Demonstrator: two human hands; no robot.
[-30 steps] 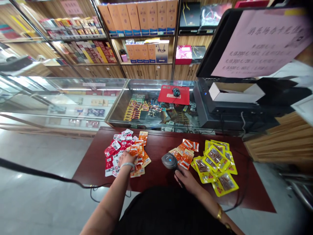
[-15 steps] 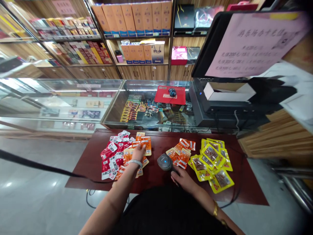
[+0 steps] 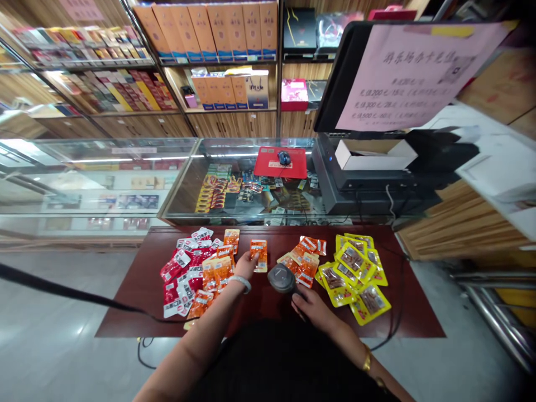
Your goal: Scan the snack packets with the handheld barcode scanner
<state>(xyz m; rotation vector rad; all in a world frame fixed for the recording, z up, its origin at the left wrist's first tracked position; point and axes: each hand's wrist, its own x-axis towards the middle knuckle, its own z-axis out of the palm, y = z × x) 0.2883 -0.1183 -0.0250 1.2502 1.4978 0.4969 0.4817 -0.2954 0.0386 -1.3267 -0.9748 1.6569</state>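
A small orange foil snack packet is pinched by the left hand at lower centre, above the dark red counter. A grey handheld barcode scanner is gripped by the right hand, just beside the packet.

One small orange foil snack packet sits pinched at its left edge, flat-faced and upright toward the camera, just above the dark red tabletop. Right beside it, the dark grey handheld barcode scanner lies head-up with its window facing upward.
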